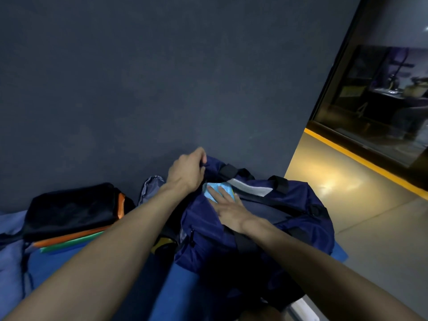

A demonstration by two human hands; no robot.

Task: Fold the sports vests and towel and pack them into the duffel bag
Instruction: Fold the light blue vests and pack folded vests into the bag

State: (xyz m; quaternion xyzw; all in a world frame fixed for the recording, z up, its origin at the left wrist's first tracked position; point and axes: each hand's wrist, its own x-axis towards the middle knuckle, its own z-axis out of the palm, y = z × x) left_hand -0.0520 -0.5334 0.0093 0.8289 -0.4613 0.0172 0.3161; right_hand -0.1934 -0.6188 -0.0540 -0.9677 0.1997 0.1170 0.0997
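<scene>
Dark wall behind a blue mat [176, 295]; towel going into the duffel bag [289, 218].
Left hand [187, 172] pinches the bag's rim open; right hand [228, 208], fingers [214, 189] spread flat, presses the light-blue towel [222, 189]; best push it deep and level.

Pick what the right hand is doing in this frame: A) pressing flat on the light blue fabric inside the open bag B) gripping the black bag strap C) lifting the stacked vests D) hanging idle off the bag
A: the right hand lies with straight fingers on the light blue folded fabric in the mouth of the navy blue nylon duffel bag, while the left hand holds the bag's edge up.
</scene>
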